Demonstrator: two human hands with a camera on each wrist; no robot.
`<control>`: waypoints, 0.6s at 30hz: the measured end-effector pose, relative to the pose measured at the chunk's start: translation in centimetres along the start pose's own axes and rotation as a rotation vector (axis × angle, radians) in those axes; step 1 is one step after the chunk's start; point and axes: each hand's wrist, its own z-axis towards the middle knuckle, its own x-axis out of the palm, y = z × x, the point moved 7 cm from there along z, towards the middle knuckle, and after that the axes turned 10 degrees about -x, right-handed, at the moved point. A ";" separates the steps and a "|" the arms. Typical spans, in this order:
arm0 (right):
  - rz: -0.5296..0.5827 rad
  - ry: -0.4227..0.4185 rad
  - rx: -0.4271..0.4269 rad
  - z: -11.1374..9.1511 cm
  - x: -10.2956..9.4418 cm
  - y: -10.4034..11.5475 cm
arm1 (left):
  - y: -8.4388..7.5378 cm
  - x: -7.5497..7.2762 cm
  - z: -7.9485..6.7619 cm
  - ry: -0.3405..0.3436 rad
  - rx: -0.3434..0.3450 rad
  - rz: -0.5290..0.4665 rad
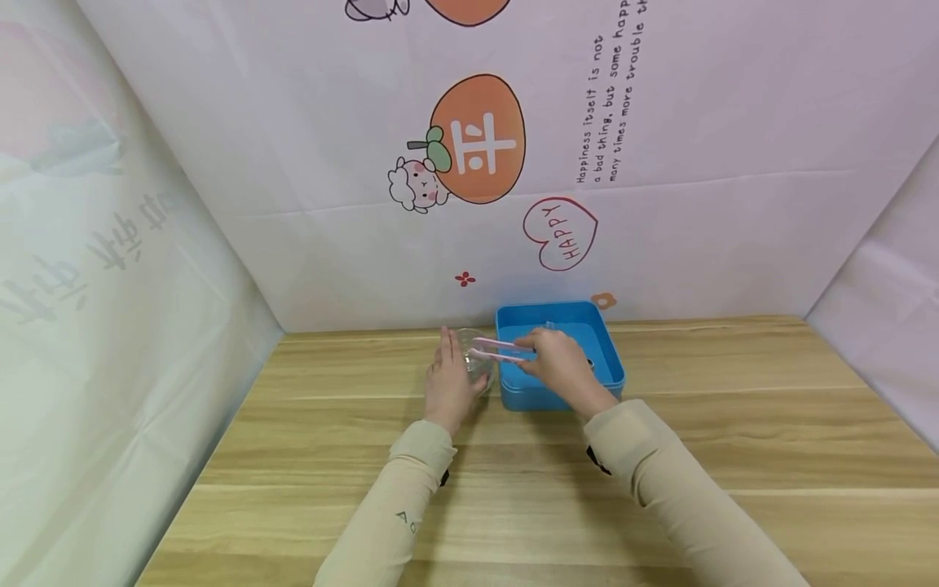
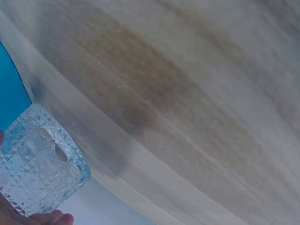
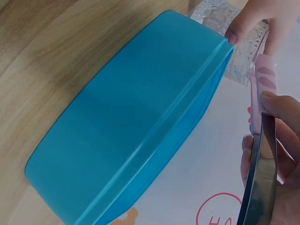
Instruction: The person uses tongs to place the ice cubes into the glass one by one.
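Fingers of the right hand (image 1: 561, 364) pinching metal tongs with pink ends (image 3: 266, 84), tips right at a clear cut-glass cup (image 2: 42, 159); can't tell if they touch the glass. Left hand (image 1: 449, 379) has fingers and thumb wrapped round that cup. Cup's on the wood-grain table (image 1: 770, 408), just left of an open blue square box (image 1: 543, 398). Right hand's above the box; contents too small to identify.
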 end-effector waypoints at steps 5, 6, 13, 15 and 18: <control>0.001 -0.011 -0.014 0.0 0.1 0.0 | 0.0 0.2 0.1 0.010 -0.009 -0.004; 0.001 -0.013 -0.015 0.0 0.1 0.0 | 0.0 0.3 0.2 0.013 -0.012 -0.003; -0.001 -0.018 -0.017 0.0 -0.2 0.0 | 0.0 0.4 0.2 0.023 -0.016 -0.007; -0.006 -0.028 -0.022 0.0 -0.3 0.0 | 0.0 0.3 0.2 0.021 -0.016 -0.004; -0.007 -0.055 -0.014 0.1 -0.7 -0.2 | 0.0 0.3 0.2 0.016 -0.013 -0.002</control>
